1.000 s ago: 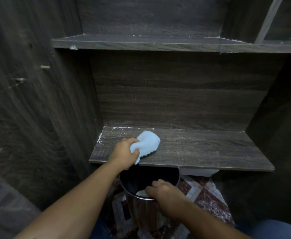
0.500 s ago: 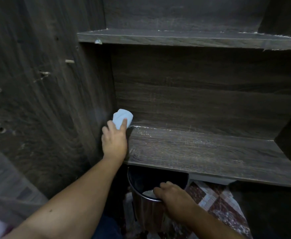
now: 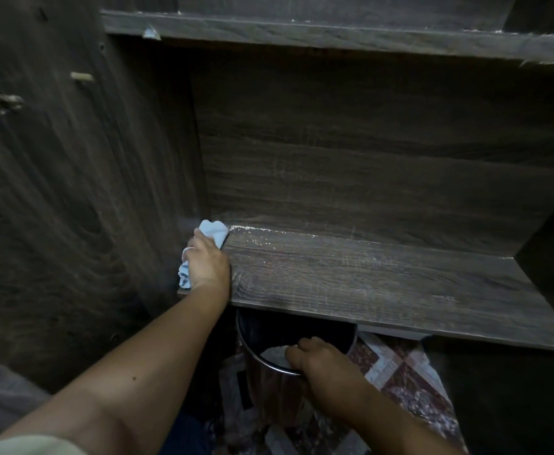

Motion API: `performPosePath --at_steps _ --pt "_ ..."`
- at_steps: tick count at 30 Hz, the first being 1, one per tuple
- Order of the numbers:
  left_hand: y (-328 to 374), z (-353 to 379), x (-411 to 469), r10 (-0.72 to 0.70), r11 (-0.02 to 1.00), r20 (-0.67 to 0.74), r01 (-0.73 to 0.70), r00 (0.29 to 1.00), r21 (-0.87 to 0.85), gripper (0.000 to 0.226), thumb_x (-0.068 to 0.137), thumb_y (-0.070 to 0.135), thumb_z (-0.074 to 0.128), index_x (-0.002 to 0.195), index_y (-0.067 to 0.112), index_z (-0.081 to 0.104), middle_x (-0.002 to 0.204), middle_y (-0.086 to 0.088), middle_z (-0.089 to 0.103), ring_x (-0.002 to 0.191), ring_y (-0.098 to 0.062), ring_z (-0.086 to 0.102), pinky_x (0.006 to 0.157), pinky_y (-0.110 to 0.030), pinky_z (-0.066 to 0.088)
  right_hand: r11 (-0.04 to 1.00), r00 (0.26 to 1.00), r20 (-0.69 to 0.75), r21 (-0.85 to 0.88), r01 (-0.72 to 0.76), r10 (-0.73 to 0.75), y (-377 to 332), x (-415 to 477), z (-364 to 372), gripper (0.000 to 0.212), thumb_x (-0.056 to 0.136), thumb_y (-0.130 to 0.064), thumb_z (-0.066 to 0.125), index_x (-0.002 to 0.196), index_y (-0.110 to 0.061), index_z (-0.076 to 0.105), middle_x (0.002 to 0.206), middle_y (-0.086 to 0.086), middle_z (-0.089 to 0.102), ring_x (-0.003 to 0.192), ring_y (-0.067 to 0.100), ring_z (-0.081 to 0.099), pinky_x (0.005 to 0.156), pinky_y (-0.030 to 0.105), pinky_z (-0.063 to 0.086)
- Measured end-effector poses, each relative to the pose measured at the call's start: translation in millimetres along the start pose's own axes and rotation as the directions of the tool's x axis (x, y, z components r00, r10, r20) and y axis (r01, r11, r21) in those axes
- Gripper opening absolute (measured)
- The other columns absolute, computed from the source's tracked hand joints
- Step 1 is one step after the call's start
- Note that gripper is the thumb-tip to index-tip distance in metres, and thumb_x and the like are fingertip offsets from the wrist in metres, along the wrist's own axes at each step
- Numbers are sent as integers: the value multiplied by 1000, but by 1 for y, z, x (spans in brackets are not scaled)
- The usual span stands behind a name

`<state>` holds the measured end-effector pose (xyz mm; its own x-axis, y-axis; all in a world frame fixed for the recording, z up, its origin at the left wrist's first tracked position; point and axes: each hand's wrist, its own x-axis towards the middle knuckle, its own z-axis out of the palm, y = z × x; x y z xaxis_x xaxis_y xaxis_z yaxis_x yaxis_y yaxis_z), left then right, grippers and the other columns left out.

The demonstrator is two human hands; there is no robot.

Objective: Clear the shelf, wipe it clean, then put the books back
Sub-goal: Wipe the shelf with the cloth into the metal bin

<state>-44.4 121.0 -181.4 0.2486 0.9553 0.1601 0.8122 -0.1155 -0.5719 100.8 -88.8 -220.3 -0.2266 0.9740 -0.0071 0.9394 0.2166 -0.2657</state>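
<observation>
A dark wood-grain bookcase fills the view, its lower shelf (image 3: 367, 284) streaked with pale dust. The left hand (image 3: 208, 264) has its grip closed around a bunched light-blue cloth (image 3: 215, 231). It presses the cloth into the back left corner, where the shelf meets the side panel, likely to gather the white grit (image 3: 252, 228) lying along the rear edge. The right hand (image 3: 321, 359) curls its grip over the rim of a metal bin (image 3: 246, 343) just below the shelf's front edge, above a patterned floor (image 3: 410, 379), probably steadying it to catch swept dust. No books are in view. Wiping looks only partly done.
</observation>
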Motion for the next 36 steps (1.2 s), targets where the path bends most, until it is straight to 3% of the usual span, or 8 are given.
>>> performPosePath --at_steps 5,10,13,19,24,29,34,36 --pt "6 -9 1 -55 996 142 64 988 -60 39 99 20 39 133 7 52 132 -19 33 115 -36 45 78 -41 52 1000 1000 13 18 -24 24 3 -4 1 29 87 -12 51 116 -13 54 110 10 55 104 28 49 80 33 37" --pt "8 -18 8 -86 919 269 180 959 -349 45 98 5 36 136 -16 28 138 -27 32 122 -41 44 85 -47 53 999 998 44 10 -46 45 6 -6 -2 30 86 -18 52 115 -14 54 111 8 54 107 27 48 84 33 38" --pt "4 -14 14 -93 835 262 219 961 -505 40 98 2 35 133 -17 32 132 -23 40 119 -38 47 88 -48 51 999 999 29 24 -45 44 7 -8 0 27 86 -18 51 113 -14 55 109 8 55 106 27 49 81 33 38" --pt "-13 -9 18 3 807 182 104 983 -581 37 98 8 38 133 1 46 133 -17 47 118 -33 54 91 -38 47 998 998 30 41 -49 48 11 -11 2 46 78 -33 37 116 -16 56 110 6 57 104 26 50 85 35 43" --pt "-22 -8 11 63 812 145 33 987 -583 35 94 12 45 129 9 49 129 -14 50 113 -34 56 87 -38 48 998 999 8 47 -42 42 12 -9 5 27 83 -19 50 109 -16 56 107 4 56 102 24 50 83 35 43" --pt "-21 -14 -1 156 792 74 -80 985 -606 38 89 19 50 127 15 51 127 -12 53 111 -33 58 90 -37 48 997 1000 -4 77 -27 27 9 -9 7 31 84 -21 50 114 -25 53 107 2 57 102 21 51 82 30 41" --pt "-2 -31 -13 233 783 80 -139 969 -606 42 89 14 51 131 16 46 128 -12 51 112 -34 56 90 -40 48 995 1000 -1 101 -15 16 5 -11 3 36 85 -17 52 109 -35 31 105 3 56 101 20 49 76 23 31" --pt "4 -36 -18 257 767 82 -152 963 -623 45 89 13 51 133 17 45 130 -11 50 113 -34 56 90 -41 48 996 1000 1 93 -12 12 5 -12 2 32 85 -16 50 107 -33 35 106 4 55 102 22 50 75 25 31"
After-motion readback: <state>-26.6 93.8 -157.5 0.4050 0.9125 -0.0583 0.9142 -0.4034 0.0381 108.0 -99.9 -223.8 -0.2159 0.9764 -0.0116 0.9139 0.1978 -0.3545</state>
